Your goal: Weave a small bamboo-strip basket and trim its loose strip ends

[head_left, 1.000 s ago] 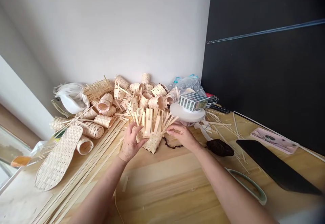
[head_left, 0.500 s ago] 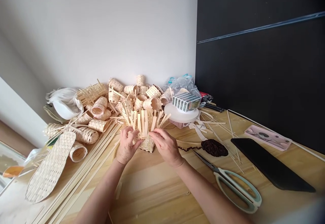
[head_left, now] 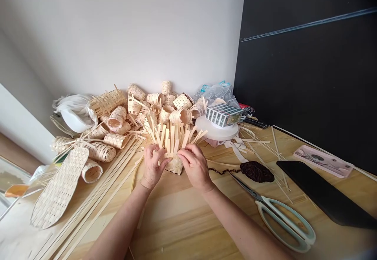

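A small half-woven bamboo basket stands on the wooden table, its loose strips sticking up and fanning out. My left hand grips its left side, fingers curled round the weave. Against the basket's front right, my right hand pinches one of the upright strips near the rim. Both hands hide most of the basket's woven body.
A heap of finished small woven baskets lies behind. A flat woven sole-shaped piece and long bamboo strips lie left. Scissors, dark yarn, a black slab, a white round stand with a box lie right.
My right hand moved from the basket's right side to its front and closed on a strip. The basket turned a little between my hands. The camera view shifted, revealing the scissors.
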